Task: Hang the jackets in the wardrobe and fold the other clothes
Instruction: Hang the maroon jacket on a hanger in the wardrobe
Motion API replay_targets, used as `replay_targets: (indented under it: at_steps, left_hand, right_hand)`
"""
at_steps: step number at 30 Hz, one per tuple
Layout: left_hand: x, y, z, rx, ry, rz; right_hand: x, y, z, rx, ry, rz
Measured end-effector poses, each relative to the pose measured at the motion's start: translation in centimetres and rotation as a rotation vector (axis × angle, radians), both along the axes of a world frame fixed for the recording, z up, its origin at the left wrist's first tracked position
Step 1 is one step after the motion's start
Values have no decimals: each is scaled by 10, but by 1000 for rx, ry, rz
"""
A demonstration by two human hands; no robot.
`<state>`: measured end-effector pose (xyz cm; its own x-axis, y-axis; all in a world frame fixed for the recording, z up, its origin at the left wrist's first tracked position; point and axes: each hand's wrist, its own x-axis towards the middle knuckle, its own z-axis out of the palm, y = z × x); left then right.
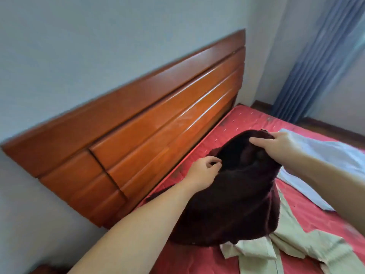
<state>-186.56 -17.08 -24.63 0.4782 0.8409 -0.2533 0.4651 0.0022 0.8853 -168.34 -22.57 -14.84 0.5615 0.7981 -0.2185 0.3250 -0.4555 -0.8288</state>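
A dark maroon fuzzy garment (233, 202) is lifted in a heap above the red mattress (246, 119), close to the headboard. My left hand (203, 171) pinches its left upper edge with curled fingers. My right hand (276, 145) grips the top edge, fingers curled over the fabric. A pale beige garment (296, 246) lies spread on the mattress below and partly under the maroon one. A white garment (325, 161) lies flat to the right, partly hidden by my right forearm.
The wooden headboard (148, 127) stands against the grey wall on the left. A blue curtain (316, 62) hangs in the far right corner, with dark floor beyond the mattress edge.
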Motion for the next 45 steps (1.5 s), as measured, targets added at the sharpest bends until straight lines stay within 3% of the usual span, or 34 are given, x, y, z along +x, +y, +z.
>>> replay_targets:
  at_steps: [4,8,13,16,19,23,25,27,30,32,36,39,45]
  left_hand:
    - [44,-14,55,165,42,-110]
    - [94,-50,88,170,-90,-338]
    - [147,-97,121,488,-205,-137]
    - [162,-115,145,578,-280,-46]
    - [170,-114,171,658,-267,-157]
    - [182,-118,206,672,-359,-261]
    - [191,-127,223,693,-376,-331]
    - [198,-143,238,727,-405,-443]
    - [200,-167,249,764,-416,-556]
    - [196,-171,252,783,-426,-580]
    - [181,-165,246,907,-400,-599]
    - [166,-161,238,837,-417,-645]
    - [144,-139,187,146,-466,-833]
  right_hand:
    - [20,-49,88,167,-1,41]
    - [35,-108,153,307,64,90]
    - [55,-176,201,546,204,102]
    - [73,-213,218,575,180,55]
    - [102,-247,224,520,31,-141]
    - [143,-278,204,161,-434,-334]
    - [146,-286,189,30,-691,-352]
    - [131,-286,176,125,-856,-200]
    - [101,-278,162,126,-970,23]
    - [96,-275,157,58,-1042,-72]
    - [95,-276,169,-65,-998,-273]
    - [85,-264,196,26,-1128,-281]
    - [65,-266,253,196,-1265,-364]
